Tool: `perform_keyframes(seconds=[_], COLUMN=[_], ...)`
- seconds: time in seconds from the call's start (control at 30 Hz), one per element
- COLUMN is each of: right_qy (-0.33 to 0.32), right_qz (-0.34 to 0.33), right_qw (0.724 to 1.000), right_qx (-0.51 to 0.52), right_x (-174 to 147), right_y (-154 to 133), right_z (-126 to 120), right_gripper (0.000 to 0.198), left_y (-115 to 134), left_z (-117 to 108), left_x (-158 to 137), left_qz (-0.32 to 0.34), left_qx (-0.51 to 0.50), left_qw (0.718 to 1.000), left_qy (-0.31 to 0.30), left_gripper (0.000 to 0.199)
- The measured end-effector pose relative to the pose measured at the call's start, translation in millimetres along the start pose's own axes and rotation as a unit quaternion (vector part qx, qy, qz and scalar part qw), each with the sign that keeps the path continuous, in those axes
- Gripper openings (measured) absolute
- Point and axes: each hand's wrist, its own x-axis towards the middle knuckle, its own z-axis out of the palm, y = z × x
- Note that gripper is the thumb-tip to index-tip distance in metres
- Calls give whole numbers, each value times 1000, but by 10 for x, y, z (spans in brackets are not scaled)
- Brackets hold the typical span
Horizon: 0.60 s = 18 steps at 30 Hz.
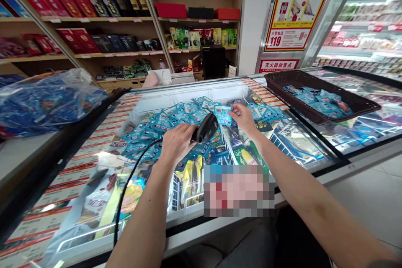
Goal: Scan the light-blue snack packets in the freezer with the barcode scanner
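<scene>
My left hand (177,142) is closed around the handle of a black barcode scanner (205,129), whose cable (135,166) runs down to the left of my forearm. The scanner's head points toward a small blue packet (222,114). Fingers of my right hand (241,116) pinch that packet at its right edge, with a white barcode label facing me. Many more blue packets (169,119) lie in a loose spread on the freezer's glass top, below and around both hands.
A brown basket (320,118) with several blue packets stands at the right on the chest freezer (354,155). A clear plastic bag (50,100) full of blue packets sits at the left. Shelves (106,20) with boxes and bottles rise behind. Frozen goods show through the glass.
</scene>
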Motion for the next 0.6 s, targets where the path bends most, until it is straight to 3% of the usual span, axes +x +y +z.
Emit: perform_keyframes(seconds=[0.4, 0.6], right_qy=[-5, 35], right_qz=[7, 107], right_qw=[1000, 979], right_qx=[-4, -170], right_x=[-5, -20], right_y=[-27, 95], right_z=[-10, -135], right_gripper=[18, 30], left_y=[2, -21], left_z=[-17, 11], left_x=[-3, -10], left_qz=[-3, -7], left_qx=[8, 19], left_qw=[1000, 1000], left_qy=[4, 5], left_gripper=[30, 30])
